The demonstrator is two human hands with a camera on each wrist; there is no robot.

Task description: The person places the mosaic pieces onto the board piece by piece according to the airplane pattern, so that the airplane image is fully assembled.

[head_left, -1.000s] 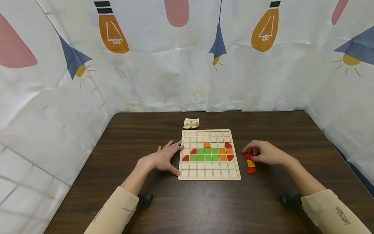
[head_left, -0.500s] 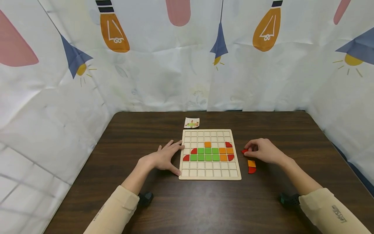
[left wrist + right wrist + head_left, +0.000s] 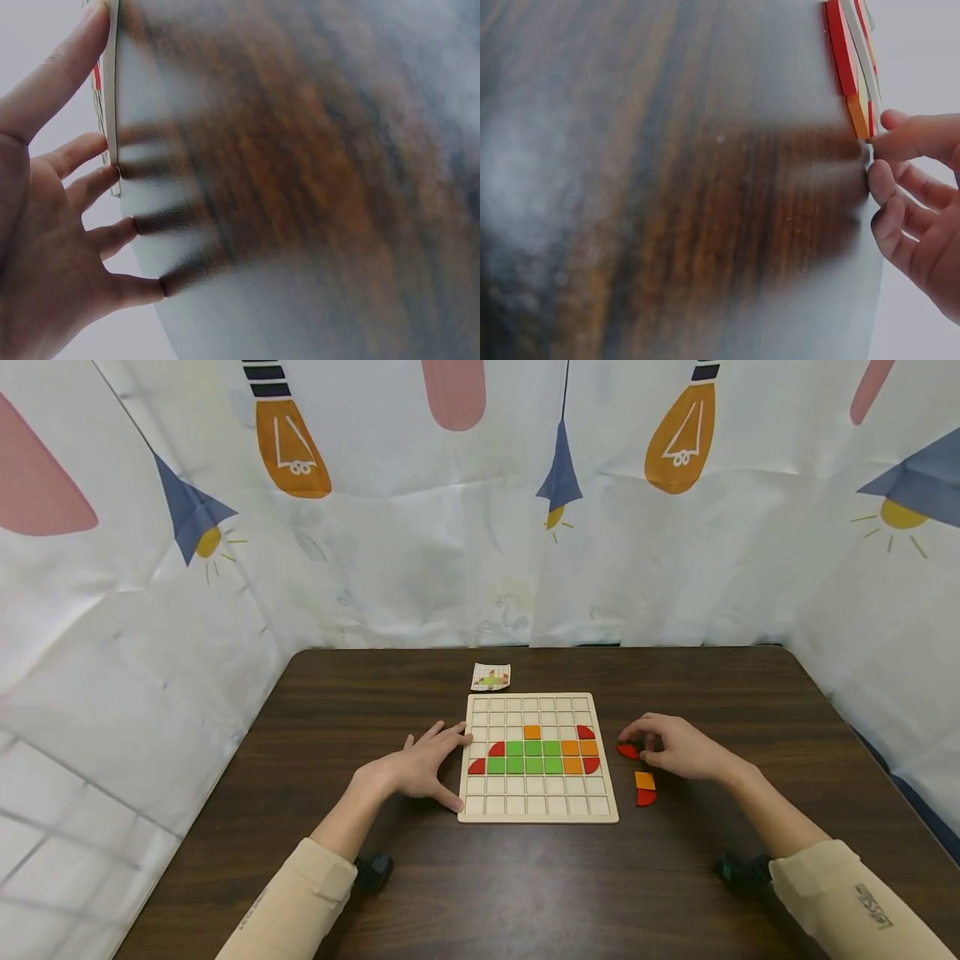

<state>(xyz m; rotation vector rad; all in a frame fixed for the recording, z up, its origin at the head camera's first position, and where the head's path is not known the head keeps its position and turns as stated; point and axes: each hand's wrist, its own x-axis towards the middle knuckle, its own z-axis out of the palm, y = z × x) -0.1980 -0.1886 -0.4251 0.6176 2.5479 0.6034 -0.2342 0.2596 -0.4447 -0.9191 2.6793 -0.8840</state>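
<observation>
A pale wooden grid board (image 3: 537, 806) lies on the dark table, with green and orange square tiles and red quarter-circle tiles set in its cells. My left hand (image 3: 422, 767) steadies the board's left side, thumb at the near corner and spread fingertips at the edge; the left wrist view shows them along the board's side (image 3: 112, 90). Right of the board, my right hand (image 3: 678, 750) has thumb and index finger around a red quarter-circle tile (image 3: 627, 751) low over the table. Just nearer to me lie an orange square tile (image 3: 645, 781) and another red quarter-circle tile (image 3: 645, 797).
Behind the board lies a small card (image 3: 491, 677) printed with a coloured grid pattern. The brown table (image 3: 525, 885) meets a white curtain (image 3: 420, 577) with printed lamps at its far edge. Each wrist wears a black strap device.
My right hand has drawn the red quarter-circle tile away from the orange square, up and slightly left, and the tile has turned. The left hand has stayed on the board.
</observation>
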